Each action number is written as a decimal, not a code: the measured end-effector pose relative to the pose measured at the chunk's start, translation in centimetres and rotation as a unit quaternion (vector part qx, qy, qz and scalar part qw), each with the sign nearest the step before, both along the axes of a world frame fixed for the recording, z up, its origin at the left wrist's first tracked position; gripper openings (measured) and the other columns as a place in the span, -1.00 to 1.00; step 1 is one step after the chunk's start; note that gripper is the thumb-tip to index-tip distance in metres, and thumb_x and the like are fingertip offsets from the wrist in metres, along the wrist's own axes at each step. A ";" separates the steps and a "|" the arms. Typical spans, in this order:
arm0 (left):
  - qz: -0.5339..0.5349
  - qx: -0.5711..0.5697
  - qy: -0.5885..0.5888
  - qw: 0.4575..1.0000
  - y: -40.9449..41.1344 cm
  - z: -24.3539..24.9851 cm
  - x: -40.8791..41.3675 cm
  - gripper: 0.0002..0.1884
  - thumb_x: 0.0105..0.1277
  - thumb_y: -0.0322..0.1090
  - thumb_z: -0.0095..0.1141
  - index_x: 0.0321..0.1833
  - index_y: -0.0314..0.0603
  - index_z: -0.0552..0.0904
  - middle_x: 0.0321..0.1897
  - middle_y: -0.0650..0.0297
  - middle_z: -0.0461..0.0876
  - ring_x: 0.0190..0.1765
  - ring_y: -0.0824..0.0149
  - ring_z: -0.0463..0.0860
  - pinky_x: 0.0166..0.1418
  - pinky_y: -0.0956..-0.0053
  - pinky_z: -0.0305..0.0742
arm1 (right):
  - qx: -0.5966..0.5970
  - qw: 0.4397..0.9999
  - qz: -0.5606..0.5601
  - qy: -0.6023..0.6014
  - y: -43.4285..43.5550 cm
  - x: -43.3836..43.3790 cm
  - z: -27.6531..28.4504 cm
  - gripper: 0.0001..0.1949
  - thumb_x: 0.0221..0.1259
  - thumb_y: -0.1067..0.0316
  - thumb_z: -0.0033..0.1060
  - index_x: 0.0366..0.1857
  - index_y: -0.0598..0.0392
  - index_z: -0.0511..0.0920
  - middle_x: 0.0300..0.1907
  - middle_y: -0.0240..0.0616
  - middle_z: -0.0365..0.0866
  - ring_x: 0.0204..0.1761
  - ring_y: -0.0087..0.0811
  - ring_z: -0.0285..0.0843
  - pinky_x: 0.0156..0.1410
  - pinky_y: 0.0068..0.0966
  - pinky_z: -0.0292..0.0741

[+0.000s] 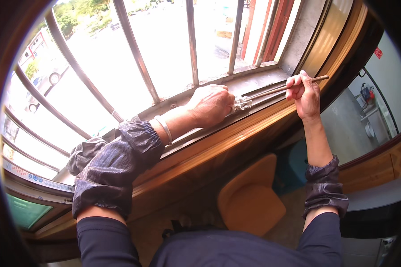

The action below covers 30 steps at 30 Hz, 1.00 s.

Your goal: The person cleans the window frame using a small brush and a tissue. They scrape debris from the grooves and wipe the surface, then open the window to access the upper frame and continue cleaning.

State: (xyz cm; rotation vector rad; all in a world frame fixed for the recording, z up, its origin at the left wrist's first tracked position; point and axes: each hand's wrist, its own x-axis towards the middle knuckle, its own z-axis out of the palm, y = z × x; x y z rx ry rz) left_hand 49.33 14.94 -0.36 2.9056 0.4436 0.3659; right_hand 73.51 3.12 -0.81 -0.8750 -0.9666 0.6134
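My left hand [214, 105], a silver bangle [164, 129] at its wrist, is closed on a crumpled pale cloth [243, 103] in the window track [265, 97]. My right hand [305, 93] grips a thin wooden stick [270, 91] between thumb and fingers. The stick slants down to the left, and its far end meets the cloth; whether the cloth is wrapped around that tip cannot be told. Part of the cloth is hidden by my left fingers. Both forearms wear dark sleeve covers.
Metal bars [135, 50] stand just beyond the sill [254, 81]. A wooden window ledge [227, 128] runs along the near side. A crumpled grey cloth [87, 153] lies beside my left forearm. An orange chair [254, 197] stands below the ledge, and a grey-topped surface [377, 193] is at right.
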 end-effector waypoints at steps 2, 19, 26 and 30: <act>-0.003 0.005 -0.004 1.000 -0.4 -0.1 -0.8 -0.93 0.08 -0.39 0.06 -0.48 -0.21 0.56 -0.43 0.10 0.50 -0.26 0.06 0.55 -0.22 0.22 0.45 | 0.007 1.000 0.005 0.007 0.2 0.0 0.1 -0.69 0.36 0.17 -0.20 -0.54 0.09 0.37 -0.51 -0.18 0.54 -0.65 -0.44 0.48 -0.55 -0.56 0.49; 0.019 -0.050 -0.011 0.998 -0.6 -1.7 -1.7 -0.84 0.16 -0.38 -0.01 -0.51 -0.29 0.54 -0.50 0.00 0.51 -0.36 -0.01 0.55 -0.25 0.19 0.43 | -0.108 0.983 0.090 0.115 3.2 0.3 -3.8 -0.76 0.32 0.19 -0.13 -0.48 0.08 0.37 -0.47 -0.12 0.55 -0.55 -0.36 0.57 -0.45 -0.44 0.58; 0.052 -0.048 -0.030 0.997 -0.9 -2.0 -1.5 -0.90 0.12 -0.41 0.00 -0.47 -0.25 0.56 -0.52 0.01 0.52 -0.38 -0.03 0.54 -0.26 0.21 0.43 | -0.166 0.966 0.065 0.186 4.2 0.0 -3.4 -0.75 0.32 0.17 -0.20 -0.51 0.00 0.34 -0.52 -0.16 0.54 -0.63 -0.36 0.52 -0.52 -0.42 0.53; 0.036 -0.066 -0.064 0.995 -1.0 -1.6 -2.2 -0.89 0.15 -0.42 -0.01 -0.48 -0.25 0.56 -0.50 0.01 0.52 -0.37 -0.03 0.54 -0.26 0.21 0.43 | -0.169 0.962 0.036 0.213 3.2 -0.4 -3.6 -0.75 0.32 0.16 -0.22 -0.52 -0.04 0.33 -0.52 -0.19 0.55 -0.62 -0.35 0.53 -0.52 -0.41 0.54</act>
